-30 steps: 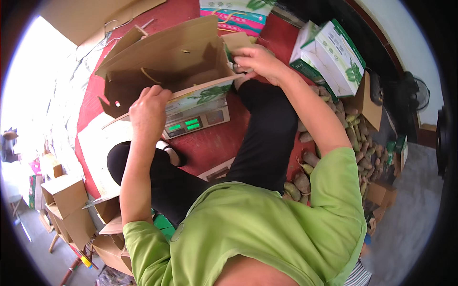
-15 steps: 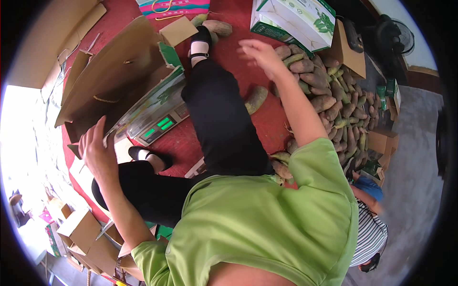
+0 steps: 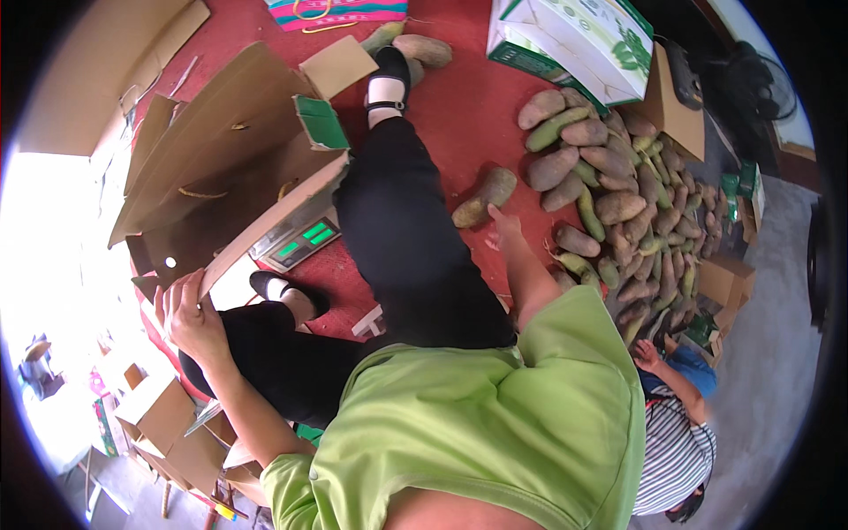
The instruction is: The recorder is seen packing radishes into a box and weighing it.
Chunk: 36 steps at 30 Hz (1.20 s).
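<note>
Red floor (image 3: pixel 459 115) underfoot: left hand (image 3: pixel 190 314) clamped on cardboard box (image 3: pixel 230 177) edge; right hand (image 3: pixel 503 225) fingers apart, just beside lone tuber (image 3: pixel 484 196), pile (image 3: pixel 618 203) farther right.

left hand (image 3: pixel 187 314) gripping; right hand (image 3: pixel 503 225) open, outstretched.

I see a red floor mat (image 3: pixel 459 115) under me; everything else I place from it. On the mat, beside my leg, sits a scale with a green display (image 3: pixel 299 244). At the mat's far edge lies a striped bag (image 3: pixel 340 12), with a green-and-white printed box (image 3: pixel 574 35) to its right. Off the mat's near right corner another person in a striped shirt (image 3: pixel 676 450) crouches. Off its left side stand small plain cartons (image 3: pixel 159 411).
</note>
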{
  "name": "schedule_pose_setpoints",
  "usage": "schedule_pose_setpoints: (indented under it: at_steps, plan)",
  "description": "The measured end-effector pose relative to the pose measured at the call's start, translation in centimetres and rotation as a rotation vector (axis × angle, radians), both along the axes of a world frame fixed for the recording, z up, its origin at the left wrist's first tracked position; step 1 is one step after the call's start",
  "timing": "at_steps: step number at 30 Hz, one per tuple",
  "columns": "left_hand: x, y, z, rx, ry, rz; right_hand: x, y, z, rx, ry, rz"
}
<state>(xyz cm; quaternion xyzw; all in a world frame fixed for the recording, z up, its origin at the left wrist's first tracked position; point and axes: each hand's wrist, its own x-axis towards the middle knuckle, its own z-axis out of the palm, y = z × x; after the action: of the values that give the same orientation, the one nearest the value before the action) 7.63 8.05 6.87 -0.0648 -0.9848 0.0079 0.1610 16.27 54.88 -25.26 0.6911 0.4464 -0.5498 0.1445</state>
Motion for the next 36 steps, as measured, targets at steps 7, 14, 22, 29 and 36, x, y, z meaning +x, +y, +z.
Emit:
schedule_pose_setpoints:
  at_steps: [7,14,22,29,36]
  plan:
    - [-0.5,0.8,0.5,0.065,-0.012,-0.027,-3.0,-2.9,-2.2,0.046,-0.042,-0.090]
    - [-0.4,0.6,0.7,0.065,-0.036,0.031,-3.9,-2.9,-3.5,0.078,-0.038,-0.124]
    - [-1.1,0.4,0.9,0.120,-0.053,0.004,-0.1,2.1,-4.1,-0.131,0.189,0.055]
    - [-0.7,-0.2,0.9,0.115,-0.051,-0.010,-6.3,2.7,9.4,0.219,0.520,0.736]
    - [-0.7,-0.1,1.0,0.115,-0.055,-0.007,-16.1,-2.8,30.3,0.714,1.036,1.191]
